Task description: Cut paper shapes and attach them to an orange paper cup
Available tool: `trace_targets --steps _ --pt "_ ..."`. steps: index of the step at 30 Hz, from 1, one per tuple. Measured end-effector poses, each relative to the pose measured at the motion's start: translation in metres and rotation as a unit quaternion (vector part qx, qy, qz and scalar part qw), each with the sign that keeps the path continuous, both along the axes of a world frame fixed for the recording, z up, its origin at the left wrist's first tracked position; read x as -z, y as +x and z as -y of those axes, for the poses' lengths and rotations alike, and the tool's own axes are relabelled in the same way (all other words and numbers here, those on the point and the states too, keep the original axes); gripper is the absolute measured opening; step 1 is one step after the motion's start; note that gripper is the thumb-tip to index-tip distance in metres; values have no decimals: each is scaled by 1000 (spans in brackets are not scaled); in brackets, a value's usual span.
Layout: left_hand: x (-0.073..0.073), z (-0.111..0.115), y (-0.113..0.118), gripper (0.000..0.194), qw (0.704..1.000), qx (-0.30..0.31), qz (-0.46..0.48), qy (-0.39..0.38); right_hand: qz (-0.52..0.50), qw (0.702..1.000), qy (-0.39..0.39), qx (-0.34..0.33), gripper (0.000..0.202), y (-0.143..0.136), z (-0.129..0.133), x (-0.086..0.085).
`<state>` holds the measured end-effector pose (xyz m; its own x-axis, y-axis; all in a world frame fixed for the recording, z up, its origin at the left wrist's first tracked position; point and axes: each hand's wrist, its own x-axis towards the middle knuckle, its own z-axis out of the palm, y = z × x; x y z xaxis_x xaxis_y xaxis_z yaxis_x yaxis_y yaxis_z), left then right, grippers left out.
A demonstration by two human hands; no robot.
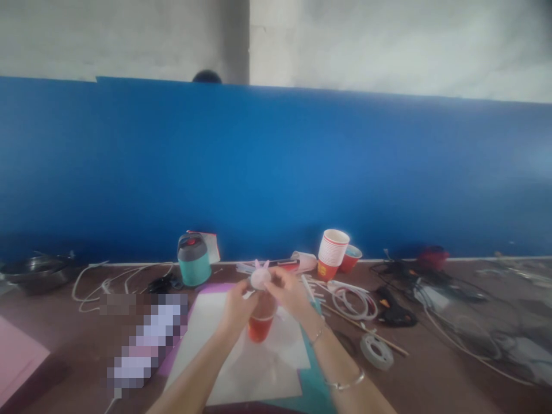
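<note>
A small white rabbit-like figure (261,278) with pink ears is held upright between my two hands. My left hand (240,305) pinches its left side, and my right hand (286,291) grips its right side with bent fingers. Just below my fingers stands a red paper cup (259,329) with a pale, see-through upper part. Whether the figure touches the cup top is unclear. The cup rests over white paper sheets (241,368), which lie on purple and teal sheets.
A teal jar (194,267) stands at the back left. Stacked paper cups (333,253) are at the back right. A tape roll (376,351), a glue gun (394,309) and cables lie right. Pink paper (19,359) is far left.
</note>
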<state>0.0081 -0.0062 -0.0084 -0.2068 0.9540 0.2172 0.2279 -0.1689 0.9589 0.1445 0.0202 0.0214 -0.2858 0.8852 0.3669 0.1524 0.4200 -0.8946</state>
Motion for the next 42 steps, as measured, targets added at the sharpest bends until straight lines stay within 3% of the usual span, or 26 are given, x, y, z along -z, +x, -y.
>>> trace_targets --steps 14,27,35,42 --pt "-3 4 0 27 990 55 114 -60 -25 998 -56 -4 20 1 2 -5" --pt "1 -1 -3 34 995 36 78 -48 12 1000 1 21 22 0 2 -3" --pt "4 -3 -4 32 995 46 69 -47 -5 1000 -19 10 22 0 3 -4" --pt "2 -1 -4 35 996 51 70 -29 18 1000 12 20 21 0 3 -3"
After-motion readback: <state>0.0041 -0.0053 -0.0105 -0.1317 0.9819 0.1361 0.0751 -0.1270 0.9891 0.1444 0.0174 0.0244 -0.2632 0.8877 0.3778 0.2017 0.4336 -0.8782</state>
